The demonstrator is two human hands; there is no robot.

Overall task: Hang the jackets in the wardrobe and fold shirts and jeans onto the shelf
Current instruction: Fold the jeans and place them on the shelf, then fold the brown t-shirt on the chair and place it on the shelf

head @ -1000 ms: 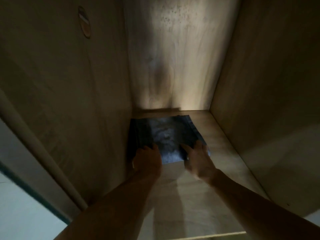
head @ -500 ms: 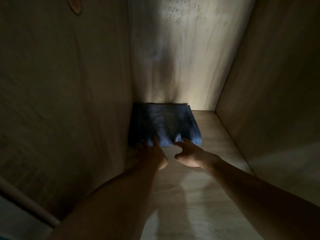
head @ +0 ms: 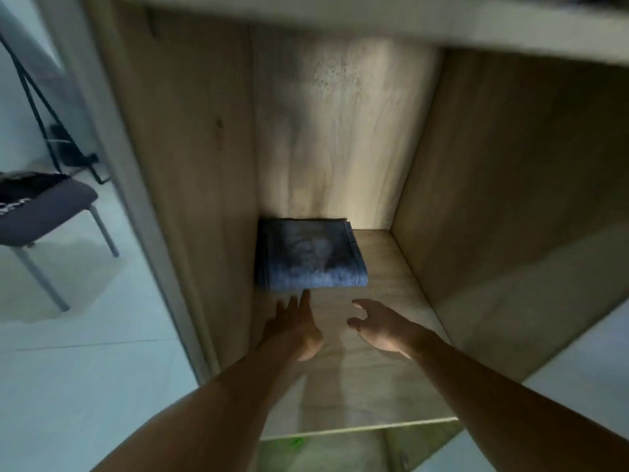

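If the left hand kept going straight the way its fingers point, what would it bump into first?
Most likely the folded jeans: the left hand points at their near edge on the shelf, apparently just short of touching.

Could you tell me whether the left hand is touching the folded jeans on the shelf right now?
Apart. The head view shows a thin strip of bare shelf between the left hand and the near edge of the folded jeans.
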